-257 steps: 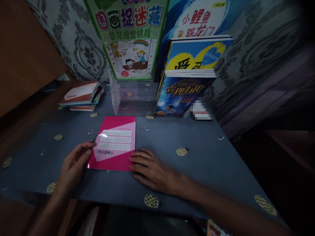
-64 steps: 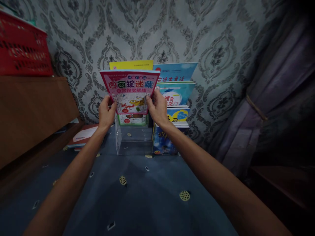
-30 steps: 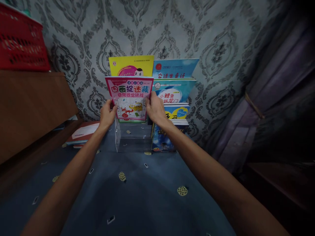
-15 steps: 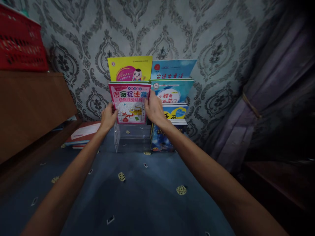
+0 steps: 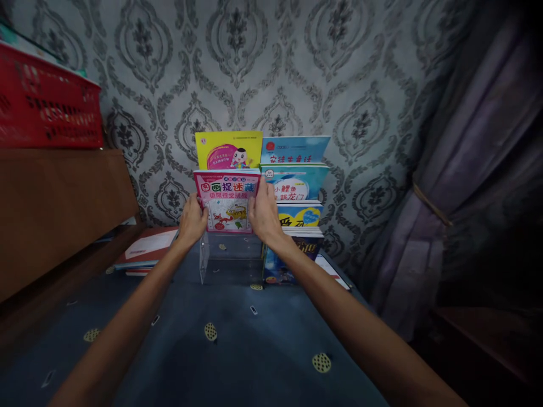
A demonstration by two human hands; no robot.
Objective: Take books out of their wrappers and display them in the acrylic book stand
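Observation:
A pink picture book (image 5: 229, 203) stands upright in the left column of a clear tiered stand (image 5: 231, 271), in front of a yellow book (image 5: 229, 144). My left hand (image 5: 193, 219) grips its left edge, fingers partly behind it. On the right edge my right hand (image 5: 265, 210) is closed, thumb in front. Beside it in the right column are a light blue book (image 5: 297, 150), a teal book (image 5: 303, 180), a book with a blue and yellow cover (image 5: 307, 215) and a dark blue book (image 5: 278, 265), partly hidden by my right wrist.
A red basket (image 5: 55, 107) sits on a brown wooden cabinet (image 5: 59, 209) at the left. Papers and books (image 5: 146, 249) lie on the blue patterned cloth (image 5: 178, 362). A flat white-and-dark object (image 5: 333, 272) lies behind the right forearm. A tied curtain (image 5: 428, 226) hangs at the right.
The view has tilted up, so everything sits lower in the picture. Both hands keep hold of the pink book, whose top now hides the green edge seen behind it before.

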